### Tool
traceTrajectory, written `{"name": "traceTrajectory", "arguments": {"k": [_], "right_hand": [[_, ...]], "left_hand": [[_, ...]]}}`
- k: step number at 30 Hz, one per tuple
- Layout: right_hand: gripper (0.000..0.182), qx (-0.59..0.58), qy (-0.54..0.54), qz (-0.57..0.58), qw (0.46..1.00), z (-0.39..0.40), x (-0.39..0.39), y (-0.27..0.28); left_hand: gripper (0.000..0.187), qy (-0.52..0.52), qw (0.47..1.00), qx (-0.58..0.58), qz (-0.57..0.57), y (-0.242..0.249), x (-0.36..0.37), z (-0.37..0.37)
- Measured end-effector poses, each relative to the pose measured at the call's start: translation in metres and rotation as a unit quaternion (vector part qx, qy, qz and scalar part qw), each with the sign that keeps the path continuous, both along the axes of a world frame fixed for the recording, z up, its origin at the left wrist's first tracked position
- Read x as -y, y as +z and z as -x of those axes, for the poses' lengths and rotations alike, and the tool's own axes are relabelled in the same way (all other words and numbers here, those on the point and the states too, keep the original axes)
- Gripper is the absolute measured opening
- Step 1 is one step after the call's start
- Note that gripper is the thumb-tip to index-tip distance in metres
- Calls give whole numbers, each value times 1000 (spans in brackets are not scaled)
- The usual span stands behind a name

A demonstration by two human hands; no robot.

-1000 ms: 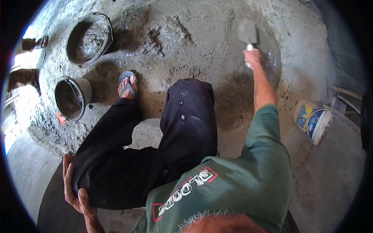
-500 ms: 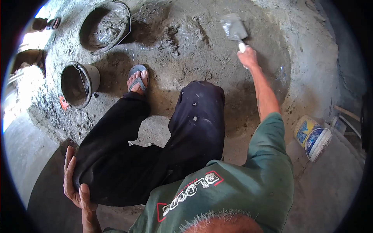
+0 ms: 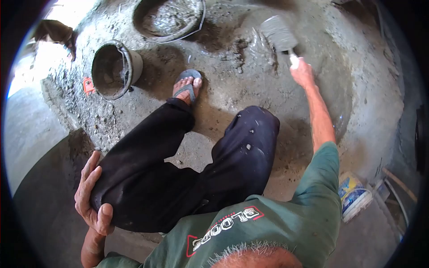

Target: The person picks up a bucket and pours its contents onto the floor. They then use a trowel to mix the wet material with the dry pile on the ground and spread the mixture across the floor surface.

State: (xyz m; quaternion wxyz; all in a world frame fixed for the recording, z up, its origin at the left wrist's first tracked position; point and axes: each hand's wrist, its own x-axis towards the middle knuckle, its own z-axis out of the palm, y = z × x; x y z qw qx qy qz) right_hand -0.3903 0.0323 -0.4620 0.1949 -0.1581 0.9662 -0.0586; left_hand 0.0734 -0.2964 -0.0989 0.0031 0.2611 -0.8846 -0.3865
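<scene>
My right hand point(image 3: 302, 73) is closed around the pale handle of a trowel point(image 3: 279, 33). The flat blade, smeared with wet grey cement, lies at or just above the floor; the exact contact cannot be made out. Just left of the blade is a ridged heap of wet mortar point(image 3: 257, 48). My left hand point(image 3: 91, 194) rests against the side of my bent left knee in black trousers point(image 3: 138, 178), thumb and fingers apart, holding nothing.
A wide tub of mortar point(image 3: 167, 20) stands at the top, with a smaller bucket point(image 3: 136, 67) to its lower left. An orange object point(image 3: 88, 85) lies beside that bucket. At the right, a paint pail point(image 3: 355, 198) lies tilted near a wooden stick point(image 3: 399, 184). Another person's leg point(image 3: 53, 33) shows upper left.
The trowel has swept left across the floor to the mortar heap, in my right hand. The view has shifted, so the buckets appear farther right and higher. My left hand stays at the knee.
</scene>
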Motion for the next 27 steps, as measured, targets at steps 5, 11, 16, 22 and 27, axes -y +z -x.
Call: {"name": "traceTrajectory", "arguments": {"k": [5,11,16,22,27], "right_hand": [[34,6,-127,84,988,73,27,-38],[34,10,149,7,989,34,81,-21],[32,-31,102,6,994,-16,27,18],[30,43,-286,68,955,-40,-57,-21],[30,80,-116,118,983,-108,19,-33]], "left_hand": [[65,-7,1000,-7,-6,-1,3,-3],[66,-18,1000,-16,-8,-1,9,-1],[65,-9,1000,-9,-11,-1,12,-6],[65,-8,999,-37,-21,-6,12,-11],[64,2,999,-36,-5,-4,8,-8]]}}
